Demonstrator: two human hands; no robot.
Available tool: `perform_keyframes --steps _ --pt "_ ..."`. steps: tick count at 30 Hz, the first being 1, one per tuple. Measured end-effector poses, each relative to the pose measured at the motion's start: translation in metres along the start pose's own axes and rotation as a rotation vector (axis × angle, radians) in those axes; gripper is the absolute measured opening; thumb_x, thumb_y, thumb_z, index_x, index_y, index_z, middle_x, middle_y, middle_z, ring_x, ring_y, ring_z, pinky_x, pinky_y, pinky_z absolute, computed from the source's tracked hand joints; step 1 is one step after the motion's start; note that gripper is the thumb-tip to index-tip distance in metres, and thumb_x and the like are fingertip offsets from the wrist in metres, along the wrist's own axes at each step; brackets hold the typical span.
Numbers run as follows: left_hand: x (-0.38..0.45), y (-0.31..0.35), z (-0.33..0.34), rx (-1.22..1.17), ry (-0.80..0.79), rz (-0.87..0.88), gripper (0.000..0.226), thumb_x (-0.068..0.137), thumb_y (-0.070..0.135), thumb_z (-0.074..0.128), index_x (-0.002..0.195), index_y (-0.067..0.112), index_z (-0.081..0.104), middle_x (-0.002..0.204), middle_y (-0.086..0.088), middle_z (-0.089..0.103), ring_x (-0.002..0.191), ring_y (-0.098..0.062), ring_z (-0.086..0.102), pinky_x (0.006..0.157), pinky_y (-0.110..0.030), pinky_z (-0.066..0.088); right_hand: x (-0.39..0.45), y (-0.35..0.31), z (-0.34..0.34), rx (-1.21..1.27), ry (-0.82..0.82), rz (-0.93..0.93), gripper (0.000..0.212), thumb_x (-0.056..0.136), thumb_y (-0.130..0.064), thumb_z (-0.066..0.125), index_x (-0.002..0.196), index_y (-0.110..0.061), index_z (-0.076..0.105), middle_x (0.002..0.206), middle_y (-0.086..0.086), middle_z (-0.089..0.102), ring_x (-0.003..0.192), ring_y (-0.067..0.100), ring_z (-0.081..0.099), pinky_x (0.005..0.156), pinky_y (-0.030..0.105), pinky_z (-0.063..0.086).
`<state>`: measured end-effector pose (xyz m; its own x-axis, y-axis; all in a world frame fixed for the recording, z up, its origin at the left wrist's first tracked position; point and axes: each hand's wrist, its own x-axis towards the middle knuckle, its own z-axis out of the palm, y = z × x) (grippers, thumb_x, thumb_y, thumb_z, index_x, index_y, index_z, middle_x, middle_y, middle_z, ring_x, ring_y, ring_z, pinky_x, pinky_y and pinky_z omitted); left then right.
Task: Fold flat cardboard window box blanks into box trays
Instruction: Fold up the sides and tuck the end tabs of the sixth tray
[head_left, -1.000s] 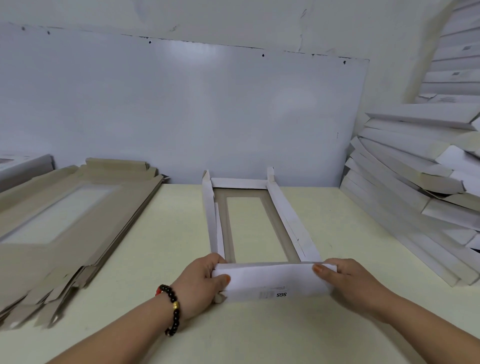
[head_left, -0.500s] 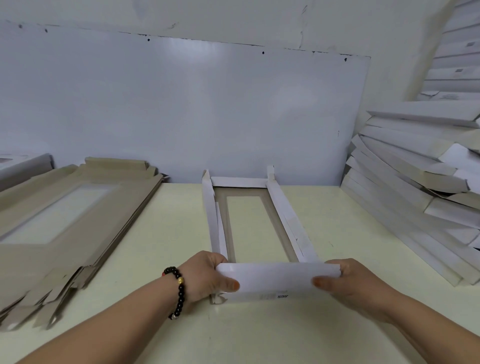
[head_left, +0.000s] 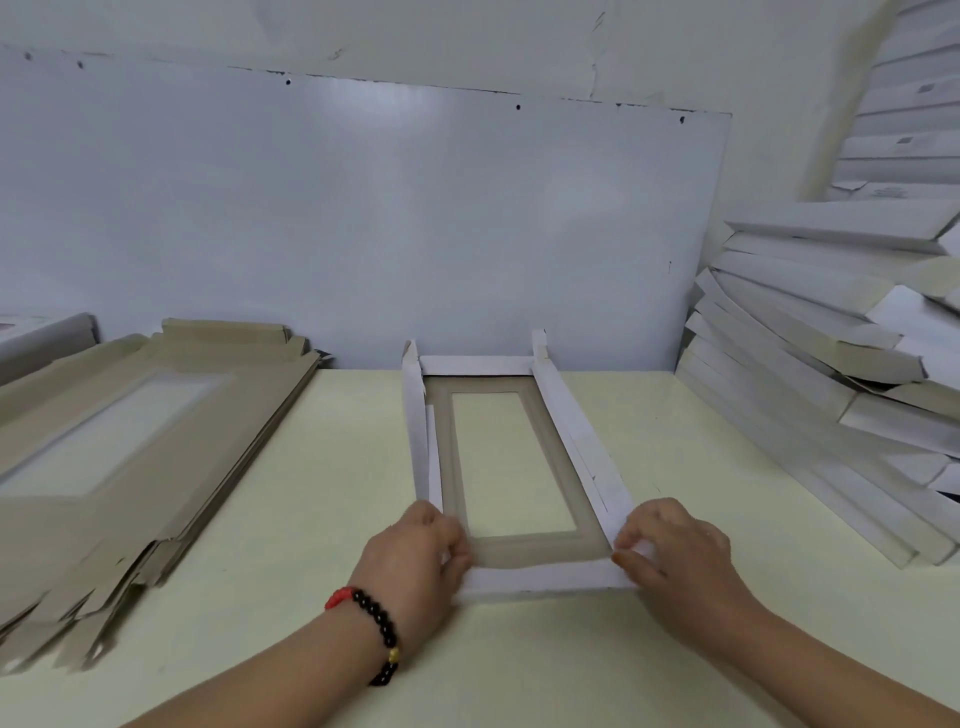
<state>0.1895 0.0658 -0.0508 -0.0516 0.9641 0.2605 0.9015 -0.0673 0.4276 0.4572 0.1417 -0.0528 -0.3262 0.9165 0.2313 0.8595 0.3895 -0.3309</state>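
Head view has the window box tray (head_left: 511, 467) lying mid-table between my hands, its near end flap (head_left: 540, 578) folded over. My left hand (head_left: 415, 564) pinches that flap's left corner, and my right hand (head_left: 675, 561) pinches the right one. I judge the flap may spring back if either pinch loosens before the tabs lock. Whether the tabs are tucked in I cannot tell; my fingers cover both corners. Flat blanks (head_left: 119, 447) on the left are cut off.
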Motion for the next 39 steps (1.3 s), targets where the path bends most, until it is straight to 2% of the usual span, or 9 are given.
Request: perform_keyframes --steps 4,12,18,21,24,28,32,36,39 --pt "-0.010 -0.012 0.000 0.184 -0.136 0.307 0.042 0.094 0.059 0.041 0.102 0.023 0.062 0.103 0.006 0.056 0.094 -0.019 0.051 0.082 -0.027 0.041 -0.004 0.017 0.009 -0.301 0.361 -0.393 0.038 0.088 -0.043 0.044 0.057 -0.026 0.057 0.066 -0.015 0.054 0.086 0.015 0.057 0.087 0.033 0.029" --pt "-0.009 0.017 -0.002 0.538 -0.101 0.368 0.022 0.085 0.044 0.055 0.079 0.026 0.066 0.078 0.005 0.064 0.081 -0.023 0.059 0.069 -0.032 0.043 0.006 -0.026 0.043 -0.416 0.315 -0.826 0.029 0.085 -0.045 0.050 0.064 -0.026 0.059 0.062 -0.009 0.054 0.054 0.011 0.054 0.055 0.024 0.044" --pt "-0.013 0.010 0.007 0.612 0.011 0.403 0.009 0.058 0.017 0.061 0.059 0.025 0.057 0.059 0.008 0.053 0.069 -0.019 0.058 0.076 -0.037 0.034 0.018 -0.038 0.039 -0.478 0.156 -0.692 0.041 0.084 -0.051 0.034 0.057 -0.026 0.053 0.050 -0.012 0.053 0.040 0.006 0.050 0.040 0.018 0.030" --pt "-0.020 -0.009 -0.002 0.638 0.071 0.348 0.005 0.056 0.021 0.059 0.058 0.025 0.059 0.063 0.009 0.054 0.073 -0.019 0.065 0.082 -0.050 0.052 0.023 -0.017 0.024 -0.448 -0.076 -0.661 0.040 0.095 -0.050 0.028 0.077 -0.024 0.053 0.074 -0.003 0.063 0.071 0.018 0.059 0.077 0.023 0.042" --pt "-0.019 -0.007 -0.003 0.557 -0.064 0.145 0.009 0.063 0.024 0.071 0.067 0.028 0.064 0.099 -0.005 0.063 0.102 -0.032 0.064 0.087 -0.058 0.048 0.021 0.013 0.006 -0.419 -0.164 -0.579 0.030 0.095 -0.051 0.034 0.084 -0.027 0.049 0.092 -0.003 0.058 0.106 0.016 0.050 0.109 0.029 0.017" --pt "-0.013 -0.008 0.004 0.238 -0.175 -0.067 0.022 0.099 0.031 0.040 0.106 0.026 0.060 0.159 -0.011 -0.009 0.136 -0.031 0.028 0.107 -0.026 0.031 0.011 0.043 -0.003 -0.196 -0.090 -0.378 0.018 0.091 -0.042 0.059 0.081 -0.028 0.061 0.124 -0.026 0.044 0.134 0.003 0.032 0.108 0.024 0.017" --pt "-0.006 -0.015 -0.005 0.129 -0.221 -0.030 0.024 0.098 0.019 0.039 0.095 0.021 0.062 0.160 -0.005 0.005 0.102 -0.020 0.052 0.082 -0.012 0.038 0.007 0.044 -0.003 0.005 -0.254 -0.300 0.019 0.095 -0.038 0.056 0.078 -0.030 0.053 0.122 -0.025 0.043 0.110 -0.011 0.040 0.088 0.005 0.027" --pt "0.012 -0.026 -0.015 0.171 -0.232 -0.073 0.026 0.094 0.013 0.037 0.083 0.026 0.056 0.161 -0.006 0.006 0.126 -0.024 0.048 0.096 -0.020 0.039 0.005 0.015 -0.005 -0.026 -0.301 -0.297 0.029 0.095 -0.039 0.054 0.070 -0.032 0.041 0.080 -0.020 0.038 0.073 -0.005 0.040 0.067 0.013 0.029" --pt "0.026 -0.028 -0.015 0.190 -0.224 -0.130 0.040 0.085 0.009 0.035 0.109 0.024 0.062 0.153 -0.002 0.019 0.133 -0.031 0.034 0.104 -0.022 0.032 -0.003 -0.017 0.010 -0.066 -0.239 -0.297 0.028 0.096 -0.045 0.051 0.092 -0.018 0.058 0.085 -0.015 0.040 0.091 0.011 0.053 0.072 0.020 0.031"
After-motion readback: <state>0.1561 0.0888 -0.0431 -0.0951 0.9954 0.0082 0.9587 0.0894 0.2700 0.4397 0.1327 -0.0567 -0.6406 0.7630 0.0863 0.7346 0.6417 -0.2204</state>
